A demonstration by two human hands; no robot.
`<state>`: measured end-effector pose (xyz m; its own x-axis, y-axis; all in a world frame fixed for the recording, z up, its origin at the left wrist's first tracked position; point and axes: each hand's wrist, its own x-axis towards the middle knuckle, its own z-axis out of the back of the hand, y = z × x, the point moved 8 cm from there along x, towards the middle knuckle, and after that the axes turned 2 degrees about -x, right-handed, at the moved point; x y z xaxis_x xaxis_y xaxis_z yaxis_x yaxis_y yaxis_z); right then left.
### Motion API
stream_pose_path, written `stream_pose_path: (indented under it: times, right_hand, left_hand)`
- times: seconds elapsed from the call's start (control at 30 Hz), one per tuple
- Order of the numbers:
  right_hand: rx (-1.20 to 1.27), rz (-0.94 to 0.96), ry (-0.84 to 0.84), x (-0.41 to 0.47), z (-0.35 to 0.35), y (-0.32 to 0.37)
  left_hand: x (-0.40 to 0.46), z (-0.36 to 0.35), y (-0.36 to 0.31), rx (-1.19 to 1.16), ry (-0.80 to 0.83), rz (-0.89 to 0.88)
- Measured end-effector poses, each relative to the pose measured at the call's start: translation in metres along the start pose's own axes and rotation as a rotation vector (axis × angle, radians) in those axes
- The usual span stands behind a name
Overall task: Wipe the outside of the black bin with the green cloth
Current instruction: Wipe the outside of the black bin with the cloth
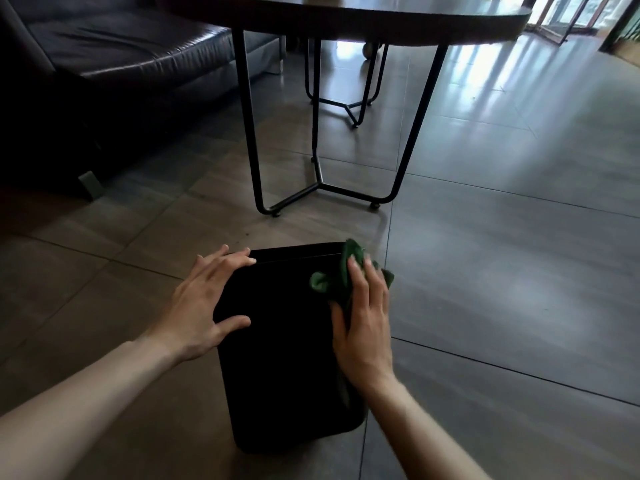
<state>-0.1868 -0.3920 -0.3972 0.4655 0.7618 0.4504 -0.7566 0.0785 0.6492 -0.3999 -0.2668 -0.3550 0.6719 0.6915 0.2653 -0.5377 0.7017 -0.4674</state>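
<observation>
Black plastic, matte and very dark: one black bin (287, 348) lies on the tiled floor (502, 271), seemingly on its side with one broad face turned up, though its surface is so dark that its edges and opening are hard to read. Its near end is rounded; its far end shows a thin straight rim line.

Two bare hands work on it. The left hand (204, 306) rests flat on the bin's upper left edge, its grip spread wide, fingers fanned along the far corner and thumb lying across the top face, holding nothing. The right hand (363, 317) presses down on the bin's right side near the far end, fingers mostly straight and close together, pinning one green cloth (334, 278) against the plastic. The cloth is bunched; part of it is hidden under the palm, and folds stick out beyond the fingertips and to the left of them.

Both forearms run out of the bottom of the view.

Beyond the bin stands one round tabletop (381, 22) on thin black metal legs, its far edge cut off at the top. A second set of legs shows behind it. One dark leather sofa (114, 53) fills the upper left, mostly in shadow.
</observation>
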Motion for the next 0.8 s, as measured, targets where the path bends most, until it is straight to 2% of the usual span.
stream_pose_path:
  times: [0.1,0.17,0.27,0.4,0.53,0.63,0.8]
  right_hand:
    - [0.013,-0.085,0.023,-0.076,-0.012,-0.024]
    - [0.025,-0.206,0.027,-0.120,-0.018,-0.041]
    - [0.095,-0.355,-0.045,-0.127,-0.019,-0.046]
    - [0.160,-0.211,-0.084,-0.042,-0.009,0.001]
    - [0.041,-0.072,-0.078,0.017,-0.007,0.028]
    - [-0.057,-0.030,-0.040,-0.023,-0.018,0.015]
    - [-0.023,-0.257,-0.024,-0.137,-0.024,-0.045]
  left_hand:
    - [0.001,0.000,-0.003,-0.019,-0.009,0.001]
    - [0.001,0.000,-0.005,-0.016,-0.006,0.002]
    - [0.001,0.000,-0.006,-0.024,-0.004,0.001]
    - [0.002,0.001,-0.006,-0.020,-0.011,0.007]
    - [0.000,-0.001,-0.006,-0.025,0.001,-0.005]
    - [0.001,0.001,-0.004,-0.028,-0.009,0.006]
    - [0.002,-0.001,-0.004,-0.036,-0.006,-0.003]
